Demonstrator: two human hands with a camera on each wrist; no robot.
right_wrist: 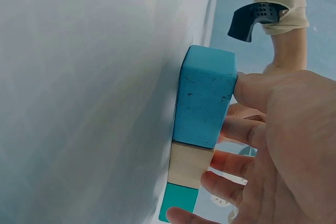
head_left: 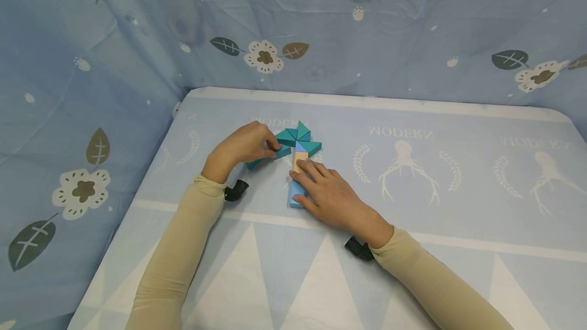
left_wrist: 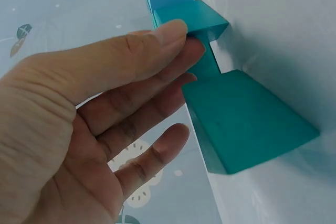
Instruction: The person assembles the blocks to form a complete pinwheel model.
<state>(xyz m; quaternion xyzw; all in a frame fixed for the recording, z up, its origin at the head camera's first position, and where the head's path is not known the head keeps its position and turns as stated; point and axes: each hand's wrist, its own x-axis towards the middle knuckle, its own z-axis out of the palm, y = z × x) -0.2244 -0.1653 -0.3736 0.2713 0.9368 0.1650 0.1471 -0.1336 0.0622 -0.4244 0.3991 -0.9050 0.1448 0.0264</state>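
My left hand (head_left: 245,144) pinches a teal triangular block (head_left: 283,152) between thumb and fingers; in the left wrist view its thumb overlaps this block (left_wrist: 194,17). Another teal block (left_wrist: 247,119) lies beside the fingertips, partly hidden behind the hand in the head view. The fingers of my right hand (head_left: 332,197) rest along a straight row of blocks. A long blue block (right_wrist: 205,98) is at the near end, then a wooden-coloured block (right_wrist: 190,165). A small blue triangle (head_left: 300,146) tops the row. Teal triangular blocks (head_left: 302,132) fan out around the tip.
The blocks lie on a table covered by a pale blue and white printed cloth (head_left: 403,167). A blue curtain (head_left: 321,14) with leaves and flowers hangs behind and at the left. Black wrist pieces (head_left: 236,191) sit by both sleeves.
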